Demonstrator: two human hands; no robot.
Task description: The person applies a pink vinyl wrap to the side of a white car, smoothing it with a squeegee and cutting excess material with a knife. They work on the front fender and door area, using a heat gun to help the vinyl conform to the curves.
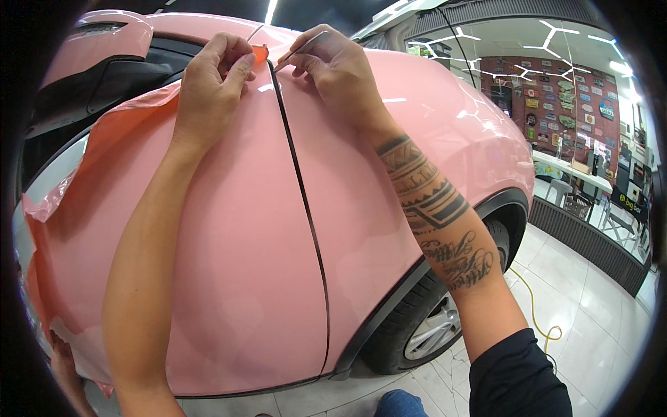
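Note:
Pink film covers the car door, its loose edge folded back to an orange-red underside at the left. My left hand is closed at the top of the door, thumb and fingers pinching a small orange-red flap of the film. Just across the dark door gap, my right hand grips a slim silver cutter knife. Its tip points down to the upper end of the gap, beside the pink rear panel. Whether the blade touches the panel is too small to tell.
A side mirror juts out at the upper left. Another person's hand is at the door's lower left. Below the rear panel is a wheel. A yellow hose lies on the tiled floor, and a glass wall stands at the right.

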